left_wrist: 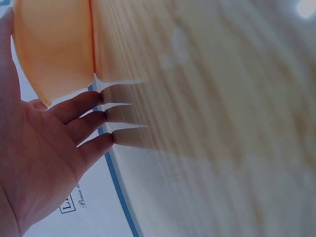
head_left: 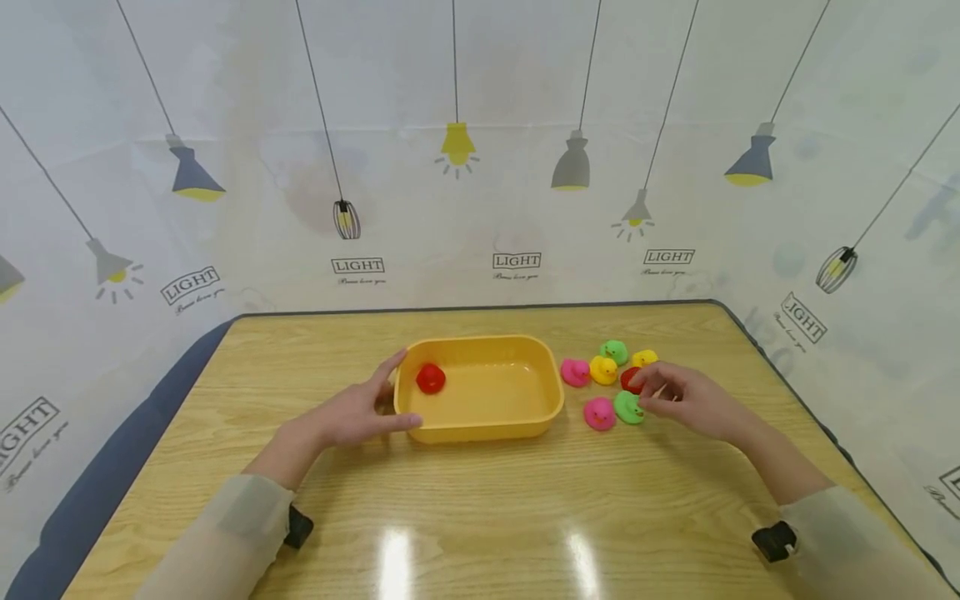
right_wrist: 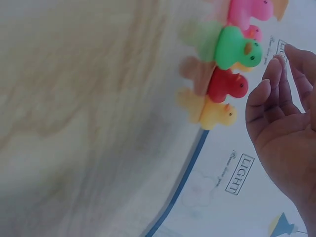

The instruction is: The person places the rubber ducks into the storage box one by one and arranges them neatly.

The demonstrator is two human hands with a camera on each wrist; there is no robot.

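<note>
A yellow plastic tub stands on the table with one red toy duck inside, near its left end. My left hand holds the tub's left end, thumb over the front rim and fingers along the outside; in the left wrist view three fingertips touch the table. To the right of the tub, my right hand hovers by the toy ducks with loosely bent fingers and nothing in them. Closest to it are a green duck and a red duck, which the hand partly covers in the head view.
Pink ducks, yellow ducks and another green duck sit in a loose group right of the tub. Behind the wooden table hangs a pale cloth printed with lamps.
</note>
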